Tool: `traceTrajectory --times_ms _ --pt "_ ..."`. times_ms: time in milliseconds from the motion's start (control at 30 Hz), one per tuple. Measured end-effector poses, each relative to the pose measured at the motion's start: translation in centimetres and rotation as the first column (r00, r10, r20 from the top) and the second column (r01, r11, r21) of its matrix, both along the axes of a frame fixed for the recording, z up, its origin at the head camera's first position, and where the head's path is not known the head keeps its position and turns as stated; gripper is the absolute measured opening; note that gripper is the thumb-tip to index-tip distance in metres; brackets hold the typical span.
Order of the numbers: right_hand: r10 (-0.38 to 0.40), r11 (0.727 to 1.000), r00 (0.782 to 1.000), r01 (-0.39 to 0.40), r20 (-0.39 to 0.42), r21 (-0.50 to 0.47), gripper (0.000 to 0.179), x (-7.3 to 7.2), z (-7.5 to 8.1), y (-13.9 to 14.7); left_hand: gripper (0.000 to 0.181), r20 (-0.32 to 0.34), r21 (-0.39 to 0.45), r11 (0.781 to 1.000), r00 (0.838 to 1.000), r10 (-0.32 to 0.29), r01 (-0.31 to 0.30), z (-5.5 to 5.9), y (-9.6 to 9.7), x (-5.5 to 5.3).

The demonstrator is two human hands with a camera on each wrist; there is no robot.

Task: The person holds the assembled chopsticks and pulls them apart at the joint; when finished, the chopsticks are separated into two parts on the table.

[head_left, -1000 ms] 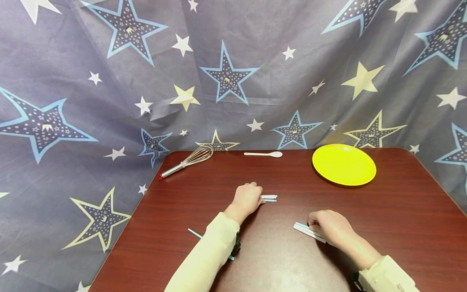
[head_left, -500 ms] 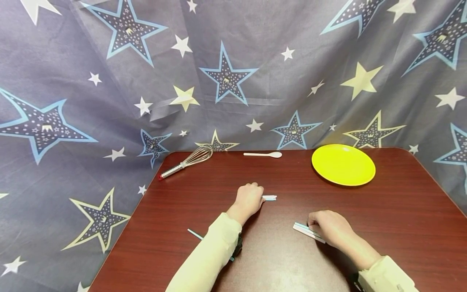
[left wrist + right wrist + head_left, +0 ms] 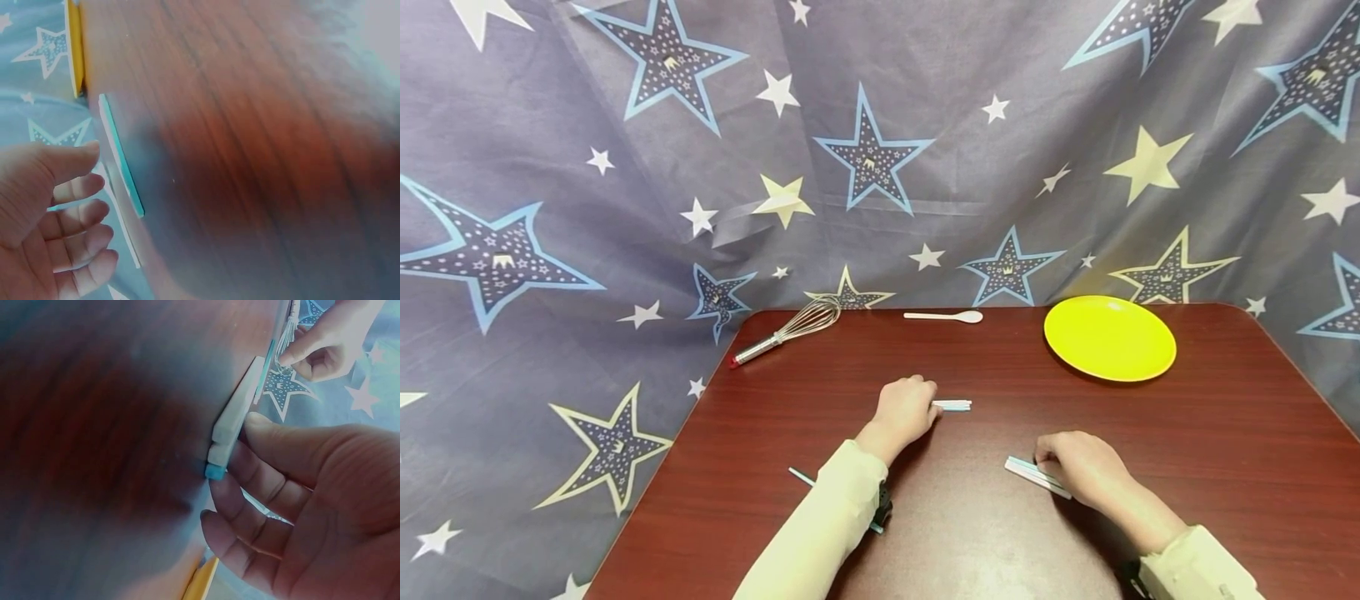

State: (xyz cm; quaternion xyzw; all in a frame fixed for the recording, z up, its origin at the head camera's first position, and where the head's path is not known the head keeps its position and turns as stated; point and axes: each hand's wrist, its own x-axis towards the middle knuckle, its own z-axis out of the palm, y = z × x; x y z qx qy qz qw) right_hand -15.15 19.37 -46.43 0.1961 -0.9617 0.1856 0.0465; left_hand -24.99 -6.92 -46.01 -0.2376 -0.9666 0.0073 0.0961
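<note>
A small bundle of thin white and blue sticks (image 3: pixel 953 405) lies mid-table, its left end hidden behind my left hand (image 3: pixel 907 410) in the head view. My left hand (image 3: pixel 69 219) has loosely bent fingers, with a gap between its fingertips and these sticks (image 3: pixel 122 159) in the left wrist view. Another bundle, white and blue sticks with square ends (image 3: pixel 1036 478), lies nearer, to the right. Beside its far side rests my right hand (image 3: pixel 1084 467). In the right wrist view, the relaxed thumb and fingertips (image 3: pixel 257 422) are right at the sticks (image 3: pixel 232 415).
A whisk (image 3: pixel 790 332), a white spoon (image 3: pixel 943 317) and a yellow plate (image 3: pixel 1108 337) line the back of the brown table (image 3: pixel 970 500). One blue stick (image 3: pixel 801 477) lies partly under the left sleeve (image 3: pixel 820 529). A star-patterned cloth (image 3: pixel 715 125) hangs behind the table.
</note>
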Motion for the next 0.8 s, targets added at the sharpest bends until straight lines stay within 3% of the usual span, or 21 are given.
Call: traceTrajectory --times_ms 233,400,800 --pt "-0.014 1.000 1.000 0.013 -0.028 -0.008 0.023 0.2 0.3 0.3 0.028 -0.011 0.092 0.996 1.000 -0.012 0.013 0.5 -1.8 1.2" --pt "-0.023 1.000 0.998 0.022 -0.050 -0.015 0.022 0.2 0.5 0.4 0.020 0.004 0.149 0.989 1.000 0.005 -0.006 0.9 -3.0 1.9" --pt "0.001 1.000 0.994 -0.004 -0.110 -0.027 0.026 0.2 1.0 0.7 0.013 0.087 0.261 0.965 0.996 -0.019 -0.005 2.0 -5.5 3.8"
